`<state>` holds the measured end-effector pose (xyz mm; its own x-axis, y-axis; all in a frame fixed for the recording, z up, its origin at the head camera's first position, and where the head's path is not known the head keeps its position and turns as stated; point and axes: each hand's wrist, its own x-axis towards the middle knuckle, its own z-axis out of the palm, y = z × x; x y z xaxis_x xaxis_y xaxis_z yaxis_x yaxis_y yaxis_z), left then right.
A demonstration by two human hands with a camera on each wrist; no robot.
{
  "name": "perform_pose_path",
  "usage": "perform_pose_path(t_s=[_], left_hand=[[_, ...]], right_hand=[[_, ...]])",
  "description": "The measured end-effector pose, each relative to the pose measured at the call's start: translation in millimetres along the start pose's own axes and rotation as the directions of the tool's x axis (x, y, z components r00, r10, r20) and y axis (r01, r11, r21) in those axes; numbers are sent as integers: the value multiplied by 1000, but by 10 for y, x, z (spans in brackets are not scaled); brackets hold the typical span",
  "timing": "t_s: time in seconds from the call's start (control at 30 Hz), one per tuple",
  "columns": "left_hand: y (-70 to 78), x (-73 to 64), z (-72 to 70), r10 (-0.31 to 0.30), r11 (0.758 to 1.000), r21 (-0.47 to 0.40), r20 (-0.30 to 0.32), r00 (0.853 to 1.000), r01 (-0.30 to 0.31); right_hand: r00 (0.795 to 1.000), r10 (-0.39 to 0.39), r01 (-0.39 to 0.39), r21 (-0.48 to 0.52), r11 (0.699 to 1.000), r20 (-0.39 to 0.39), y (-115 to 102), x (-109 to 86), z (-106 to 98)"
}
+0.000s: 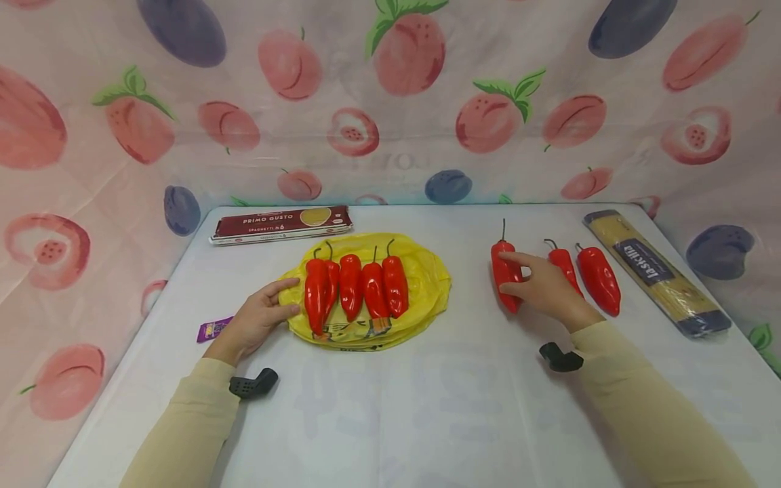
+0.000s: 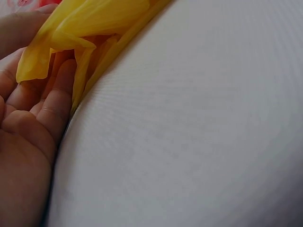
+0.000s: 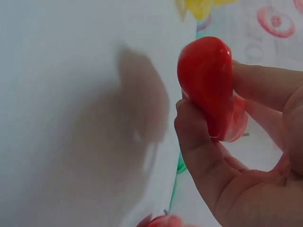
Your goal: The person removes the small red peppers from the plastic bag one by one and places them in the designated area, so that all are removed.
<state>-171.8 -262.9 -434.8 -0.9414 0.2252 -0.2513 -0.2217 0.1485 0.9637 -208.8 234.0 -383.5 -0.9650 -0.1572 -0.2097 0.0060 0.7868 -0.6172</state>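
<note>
A flat yellow plastic bag lies in the middle of the table with several red peppers side by side on top. My left hand holds the bag's left edge. In the left wrist view, its thumb is above the yellow film and the fingers reach underneath. To the right of the bag, my right hand pinches another long red pepper, stem pointing away. The right wrist view shows that pepper between thumb and fingers, its shadow on the table beside it.
Two more red peppers lie right of my right hand. A spaghetti pack with dark ends is at the far right. A maroon spaghetti pack lies at the back left. A small purple packet sits by my left wrist. Fruit-print cloth backs the table.
</note>
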Motion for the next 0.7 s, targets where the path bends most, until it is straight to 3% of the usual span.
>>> perform_pose_path(t_s=[0.33,0.7], left_hand=[[2,-12,11,-7,1000,9,-9,1000,7],[7,-10,15,8,1000,5,-6,1000,-8]], right_hand=[[999,42,-41,-31,999,8,237,-5,-77],[995,102,-101,-51,994,2,255,-29,-114]])
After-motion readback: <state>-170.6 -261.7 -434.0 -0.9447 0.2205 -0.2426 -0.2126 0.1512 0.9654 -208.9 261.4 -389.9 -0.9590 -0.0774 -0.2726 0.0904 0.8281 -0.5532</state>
